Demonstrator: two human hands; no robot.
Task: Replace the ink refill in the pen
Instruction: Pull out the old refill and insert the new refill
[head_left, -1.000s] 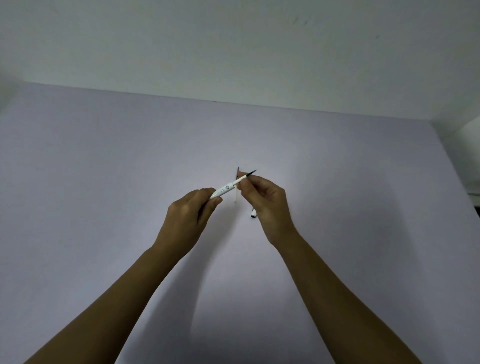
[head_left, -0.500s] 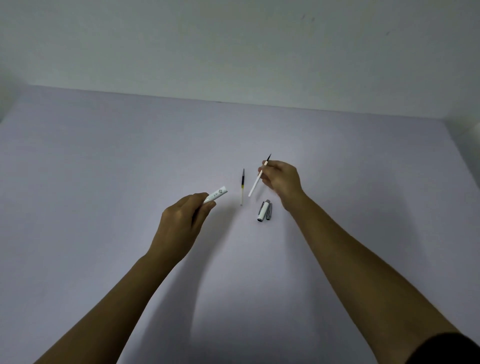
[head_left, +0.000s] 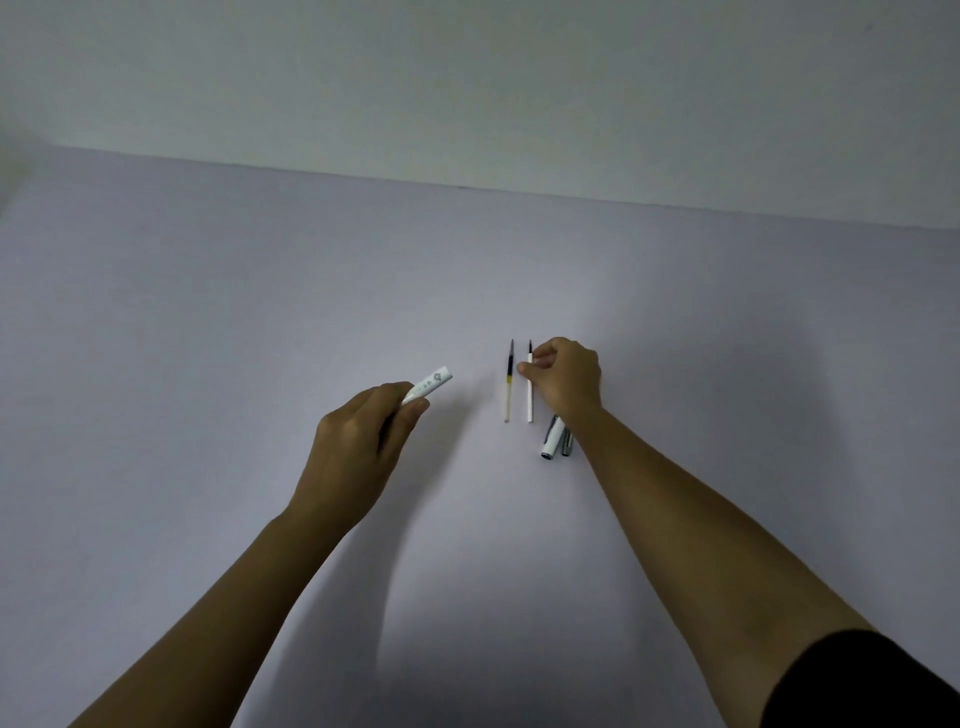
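While the left hand (head_left: 358, 447) grips the white barrel (head_left: 428, 385), two thin refills (head_left: 507, 384) lie parallel.

Your table (head_left: 208, 338) looks matt and smooth, lilac. On it, right of the glossy white plastic pen barrel (head_left: 429, 384), two slim plastic refills (head_left: 508, 387) and a shiny-tipped cap (head_left: 554, 437).

A plain indoor room of no clear kind; a wide pale lilac tabletop (head_left: 208, 338) butts against a bare off-white wall (head_left: 467, 78); nothing marks a trade.
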